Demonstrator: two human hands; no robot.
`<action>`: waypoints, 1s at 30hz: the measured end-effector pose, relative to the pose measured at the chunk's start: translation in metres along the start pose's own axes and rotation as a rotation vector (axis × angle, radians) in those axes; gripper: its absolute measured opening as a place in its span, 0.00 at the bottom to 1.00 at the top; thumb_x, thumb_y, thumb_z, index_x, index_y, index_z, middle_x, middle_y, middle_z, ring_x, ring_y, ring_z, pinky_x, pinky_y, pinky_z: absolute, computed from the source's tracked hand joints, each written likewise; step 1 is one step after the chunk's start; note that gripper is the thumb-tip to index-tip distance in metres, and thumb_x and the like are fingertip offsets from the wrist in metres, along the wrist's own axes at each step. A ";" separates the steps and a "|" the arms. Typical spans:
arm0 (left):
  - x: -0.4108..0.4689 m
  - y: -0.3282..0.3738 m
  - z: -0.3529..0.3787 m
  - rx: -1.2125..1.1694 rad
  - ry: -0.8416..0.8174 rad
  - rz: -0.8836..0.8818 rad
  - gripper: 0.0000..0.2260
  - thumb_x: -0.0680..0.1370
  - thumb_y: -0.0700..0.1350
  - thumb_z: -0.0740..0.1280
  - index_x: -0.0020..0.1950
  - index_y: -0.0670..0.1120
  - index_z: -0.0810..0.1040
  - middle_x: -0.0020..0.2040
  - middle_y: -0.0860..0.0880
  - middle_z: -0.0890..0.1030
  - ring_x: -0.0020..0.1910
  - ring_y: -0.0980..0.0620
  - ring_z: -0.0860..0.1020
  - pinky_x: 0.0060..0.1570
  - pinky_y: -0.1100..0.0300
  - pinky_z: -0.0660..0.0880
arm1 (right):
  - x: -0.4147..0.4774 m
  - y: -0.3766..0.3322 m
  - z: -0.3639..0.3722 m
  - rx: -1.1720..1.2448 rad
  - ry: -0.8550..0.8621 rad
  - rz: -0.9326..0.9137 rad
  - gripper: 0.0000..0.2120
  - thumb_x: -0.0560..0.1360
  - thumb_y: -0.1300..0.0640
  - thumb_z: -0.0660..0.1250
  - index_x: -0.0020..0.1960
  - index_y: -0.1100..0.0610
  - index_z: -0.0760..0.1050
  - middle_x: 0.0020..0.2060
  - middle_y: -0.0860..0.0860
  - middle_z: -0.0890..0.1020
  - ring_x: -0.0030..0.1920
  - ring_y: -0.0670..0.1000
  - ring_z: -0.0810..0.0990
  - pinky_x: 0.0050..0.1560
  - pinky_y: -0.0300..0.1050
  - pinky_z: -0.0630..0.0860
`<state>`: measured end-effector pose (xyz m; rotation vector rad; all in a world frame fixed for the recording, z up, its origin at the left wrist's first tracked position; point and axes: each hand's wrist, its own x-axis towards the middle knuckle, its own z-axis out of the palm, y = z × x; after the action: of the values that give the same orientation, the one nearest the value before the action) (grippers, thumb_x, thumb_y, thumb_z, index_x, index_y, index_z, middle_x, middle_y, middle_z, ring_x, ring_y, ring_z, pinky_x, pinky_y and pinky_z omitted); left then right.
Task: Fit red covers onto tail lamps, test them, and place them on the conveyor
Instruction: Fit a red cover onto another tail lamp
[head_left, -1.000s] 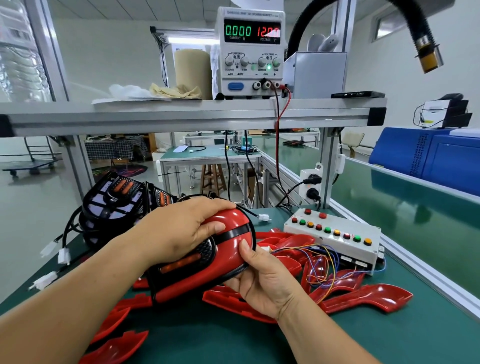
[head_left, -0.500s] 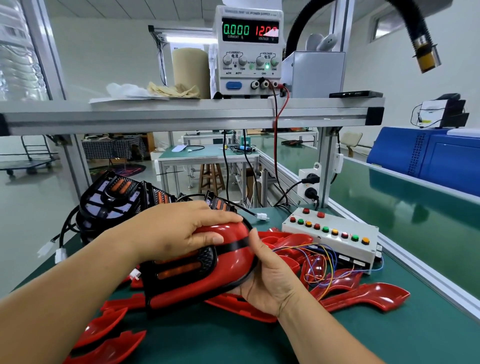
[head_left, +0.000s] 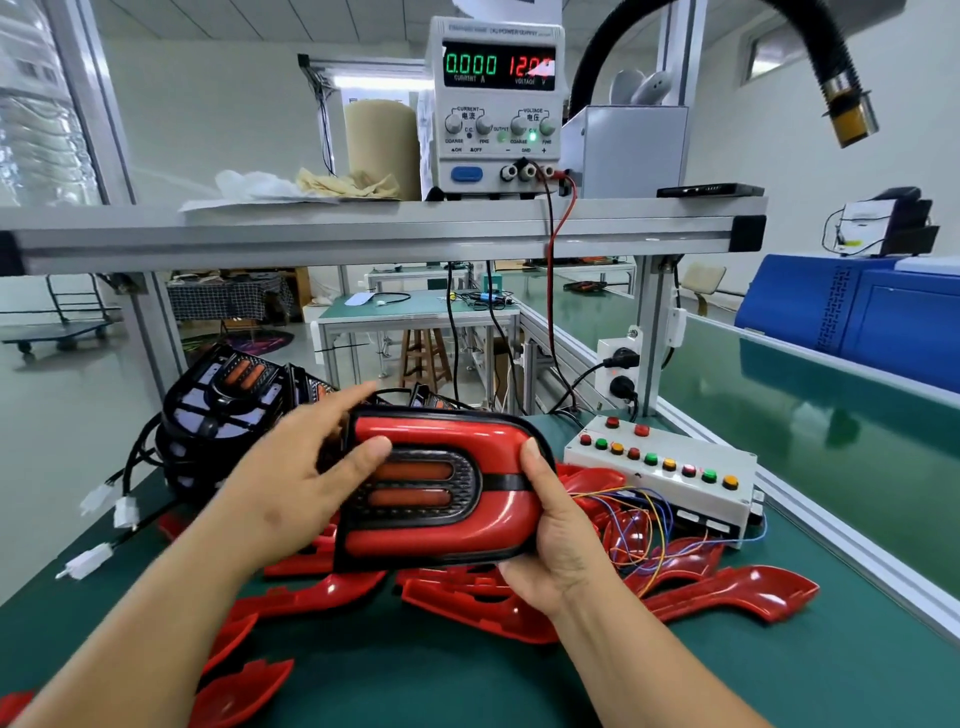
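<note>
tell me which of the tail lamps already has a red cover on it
The tail lamp held between left hand and right hand: a red cover wraps its face. The stacked lamps behind are bare black housings.

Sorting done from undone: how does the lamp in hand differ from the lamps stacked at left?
The held lamp wears a red cover; the stacked lamps show bare black frames. The left hand and right hand hold the held lamp above the table; the stacked lamps rest on it. Both have two orange strips in a black centre.
</note>
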<state>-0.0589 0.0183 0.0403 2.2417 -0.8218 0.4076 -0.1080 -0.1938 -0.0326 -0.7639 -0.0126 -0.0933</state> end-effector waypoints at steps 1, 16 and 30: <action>-0.010 -0.003 0.008 -0.250 0.030 -0.081 0.21 0.71 0.74 0.57 0.63 0.77 0.65 0.55 0.67 0.77 0.56 0.65 0.76 0.57 0.62 0.72 | 0.000 0.000 0.000 -0.002 -0.005 0.001 0.31 0.70 0.43 0.73 0.66 0.60 0.76 0.59 0.65 0.80 0.60 0.66 0.79 0.59 0.65 0.76; -0.037 -0.007 0.051 -1.147 0.179 -0.327 0.12 0.75 0.55 0.62 0.56 0.55 0.77 0.50 0.38 0.85 0.46 0.36 0.84 0.37 0.48 0.82 | -0.002 0.010 0.005 -0.126 -0.036 0.059 0.35 0.58 0.46 0.82 0.60 0.62 0.80 0.54 0.65 0.82 0.50 0.63 0.84 0.46 0.60 0.81; -0.045 -0.010 0.053 -1.200 0.103 -0.341 0.12 0.76 0.53 0.62 0.56 0.51 0.75 0.51 0.37 0.84 0.48 0.35 0.84 0.40 0.45 0.82 | -0.006 -0.003 0.007 -0.181 0.072 0.132 0.31 0.61 0.53 0.74 0.61 0.65 0.77 0.52 0.64 0.83 0.45 0.62 0.84 0.48 0.61 0.81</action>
<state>-0.0830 0.0057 -0.0241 1.1688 -0.4069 -0.1387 -0.1139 -0.1909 -0.0260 -0.9392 0.1157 0.0043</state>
